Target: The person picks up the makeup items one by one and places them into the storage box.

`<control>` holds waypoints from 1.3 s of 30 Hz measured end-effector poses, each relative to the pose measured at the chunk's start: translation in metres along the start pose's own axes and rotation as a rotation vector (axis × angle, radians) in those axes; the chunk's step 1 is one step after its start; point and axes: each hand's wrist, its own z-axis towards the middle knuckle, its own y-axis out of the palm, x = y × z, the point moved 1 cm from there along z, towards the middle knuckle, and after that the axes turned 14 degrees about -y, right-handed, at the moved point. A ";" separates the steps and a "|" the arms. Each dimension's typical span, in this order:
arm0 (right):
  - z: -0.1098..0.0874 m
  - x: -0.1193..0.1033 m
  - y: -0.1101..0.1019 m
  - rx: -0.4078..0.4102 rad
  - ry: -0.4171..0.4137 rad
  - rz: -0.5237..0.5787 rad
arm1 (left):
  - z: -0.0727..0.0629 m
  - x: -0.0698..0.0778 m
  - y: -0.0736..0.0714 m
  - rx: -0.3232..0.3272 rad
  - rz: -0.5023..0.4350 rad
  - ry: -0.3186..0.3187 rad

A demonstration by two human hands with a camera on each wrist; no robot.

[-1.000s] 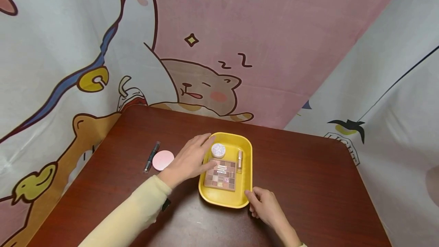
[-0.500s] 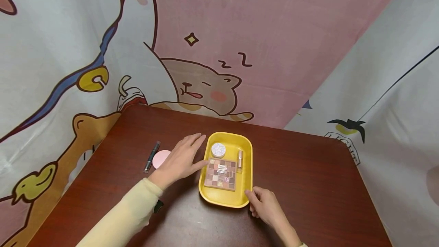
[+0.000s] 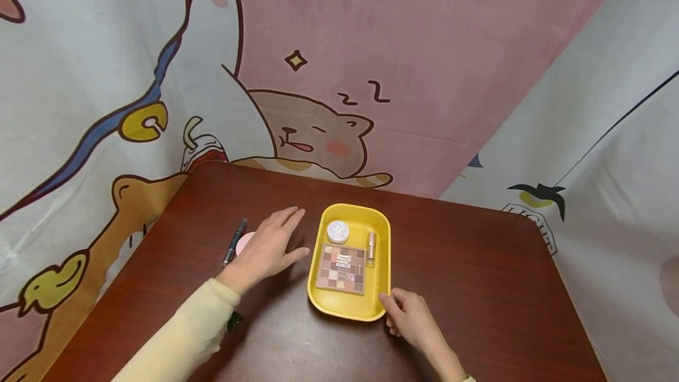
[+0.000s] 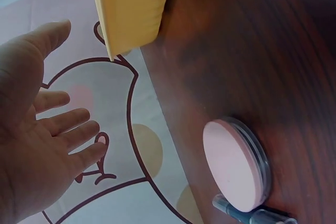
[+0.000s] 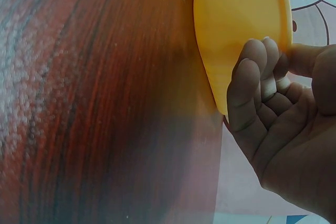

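Note:
My left hand point(image 3: 269, 247) hovers left of the yellow tray point(image 3: 350, 311), fingers extended and palm bare in the left wrist view. Beneath it, partly covered in the head view, lies a round pink compact point(image 4: 232, 165). At the tray's near right corner my right hand point(image 3: 412, 320) pinches the rim, thumb on top and fingers curled against the outer wall point(image 5: 241, 3). Inside the tray are an eyeshadow palette point(image 3: 342, 270) lettered "BACK", a round white case point(image 3: 338, 232) with a star on its lid, and a lipstick-like tube point(image 3: 371, 247) along the right side.
A dark double-ended pen point(image 3: 236, 240) lies left of the pink compact. The brown table point(image 3: 467, 264) stretches to both sides of the tray. A cartoon-printed curtain point(image 3: 424, 75) hangs behind and beside the table.
My left hand has moved left from over the tray and its palette, now covering more of the pink compact. My right hand and the tray have stayed in place.

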 end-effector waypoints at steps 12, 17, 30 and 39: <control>0.002 0.000 0.000 -0.001 -0.003 -0.009 | -0.003 -0.016 0.000 0.007 0.038 -0.050; 0.000 0.001 -0.001 -0.008 0.006 -0.001 | -0.004 -0.026 0.002 0.001 0.048 -0.058; -0.001 0.003 -0.001 -0.006 0.039 0.013 | -0.010 -0.059 0.008 -0.002 0.053 -0.081; 0.002 0.001 0.001 -0.007 0.024 0.003 | -0.011 -0.076 0.009 -0.023 0.088 -0.081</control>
